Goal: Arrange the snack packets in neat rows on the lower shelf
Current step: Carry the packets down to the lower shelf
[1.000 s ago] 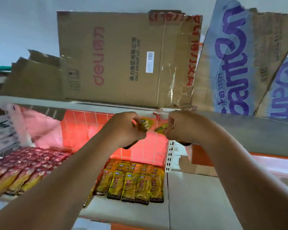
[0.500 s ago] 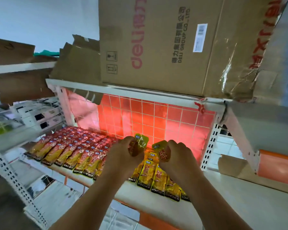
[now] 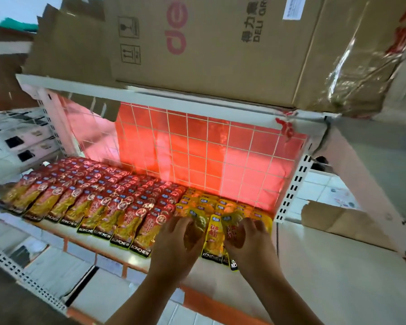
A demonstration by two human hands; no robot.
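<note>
Two hands, two held packets, one deli carton

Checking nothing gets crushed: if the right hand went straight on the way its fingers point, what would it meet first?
Probably the yellow packets lying in rows just ahead of the right hand, which grips one itself; behind them stands the wire grid. Depth is unclear.

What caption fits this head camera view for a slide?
Left hand and right hand each hold a yellow packet over the lower shelf's yellow rows.
</note>
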